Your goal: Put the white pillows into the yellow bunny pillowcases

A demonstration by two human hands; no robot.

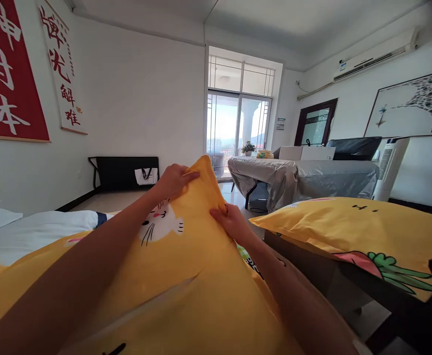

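A yellow pillowcase (201, 231) with a white cat print fills the middle of the head view, one corner raised to a point. My left hand (175, 180) grips its upper left edge near that corner, fingers closed on the cloth. Lower down on the right edge, my right hand (234, 222) pinches the fabric with thumb and fingers. A slit-like fold runs across the cloth nearer to me. Whether a pillow fills the case, I cannot tell.
To the right, a yellow pillow (378, 222) with a carrot print lies on a dark surface. White bedding (46, 229) is at left. Beyond stands a table under plastic sheeting (326, 177) with boxes on it. A black panel (116, 172) leans at the back wall.
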